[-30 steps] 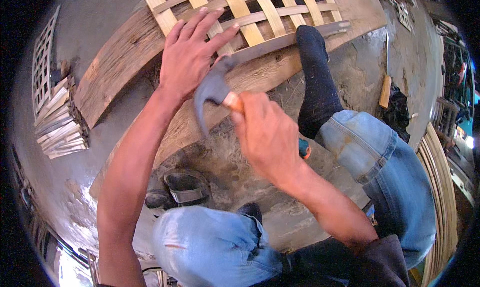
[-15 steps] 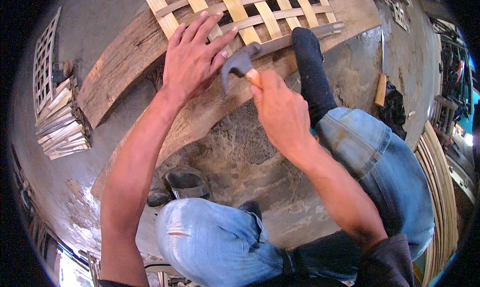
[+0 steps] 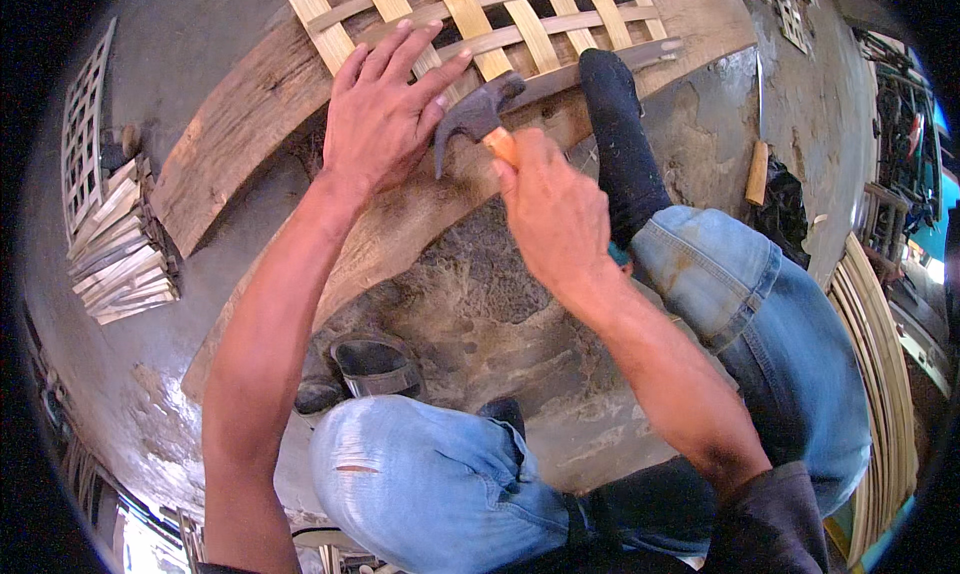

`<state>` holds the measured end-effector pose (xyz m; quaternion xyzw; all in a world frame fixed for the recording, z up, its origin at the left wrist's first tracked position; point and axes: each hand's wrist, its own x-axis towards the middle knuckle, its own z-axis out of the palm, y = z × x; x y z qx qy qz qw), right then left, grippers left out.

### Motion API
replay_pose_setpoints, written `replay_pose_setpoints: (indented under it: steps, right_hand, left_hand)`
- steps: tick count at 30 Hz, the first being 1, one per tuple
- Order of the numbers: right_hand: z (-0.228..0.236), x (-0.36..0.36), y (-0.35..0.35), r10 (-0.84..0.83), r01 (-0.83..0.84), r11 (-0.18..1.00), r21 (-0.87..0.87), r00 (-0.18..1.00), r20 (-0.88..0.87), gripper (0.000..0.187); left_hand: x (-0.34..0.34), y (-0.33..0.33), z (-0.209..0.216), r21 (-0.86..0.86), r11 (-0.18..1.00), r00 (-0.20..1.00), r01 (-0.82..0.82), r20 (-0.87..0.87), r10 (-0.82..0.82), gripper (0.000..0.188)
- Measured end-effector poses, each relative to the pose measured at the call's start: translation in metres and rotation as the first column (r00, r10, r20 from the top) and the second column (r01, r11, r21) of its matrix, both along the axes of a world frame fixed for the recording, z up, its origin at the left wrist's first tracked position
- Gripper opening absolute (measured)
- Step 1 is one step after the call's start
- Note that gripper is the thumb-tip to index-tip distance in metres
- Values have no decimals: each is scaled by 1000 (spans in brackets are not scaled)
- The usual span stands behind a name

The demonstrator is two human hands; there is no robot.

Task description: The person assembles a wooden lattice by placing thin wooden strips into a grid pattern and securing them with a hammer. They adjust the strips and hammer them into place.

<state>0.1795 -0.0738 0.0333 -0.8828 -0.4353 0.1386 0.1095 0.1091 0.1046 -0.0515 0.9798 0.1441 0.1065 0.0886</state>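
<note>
A woven lattice of pale flat wooden strips [image 3: 465,19] lies across a thick curved plank [image 3: 225,124] at the far side. My left hand [image 3: 380,119] rests on the lattice's near left part with its fingers spread flat. My right hand [image 3: 555,209] is closed round the orange-brown handle of a claw hammer [image 3: 475,114]. The hammer's dark metal head is over the near edge strip, just right of my left thumb; whether it touches the wood I cannot tell. My foot in a black sock [image 3: 615,104] presses on that edge strip.
A second rough board [image 3: 390,259] lies nearer to me. A dark cup-like container [image 3: 378,367] stands by my left knee. At left are a pile of short strips [image 3: 125,249] and another lattice [image 3: 88,134]. Right of my foot lie a wooden-handled blade [image 3: 758,169] and a black bag [image 3: 783,209].
My right hand and the hammer have shifted slightly farther off and to the left. My left hand, foot and the lattice keep their places, with the whole view shifted slightly.
</note>
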Motion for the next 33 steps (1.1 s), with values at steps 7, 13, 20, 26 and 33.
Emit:
replay_pose_setpoints:
  steps: [7, 13, 20, 26, 33]
  right_hand:
    - [-2, 3, -1, -79, 74, 996, -40, 985, -153, 23]
    - [-8, -7, -8, 57, -57, 996, 63, 998, -10, 20]
    - [-5, -7, -10, 12, -4, 997, 73, 994, -108, 23]
    - [-4, -5, -5, -26, 43, 992, 123, 990, -138, 20]
    - [-5, -9, -12, -105, 193, 934, 300, 953, -284, 23]
  left_hand:
    - [1, 1, 4, 20, 1000, 999, 5, -44, -4, 53]
    - [2, 1, 7, 24, 1000, 999, 5, -32, -4, 51]
    - [2, 1, 2, 48, 999, 999, -4, 42, 2, 43]
    - [4, 3, -1, 61, 998, 999, -11, 37, 8, 45]
    - [1, 1, 8, 39, 999, 998, 12, -67, -9, 47]
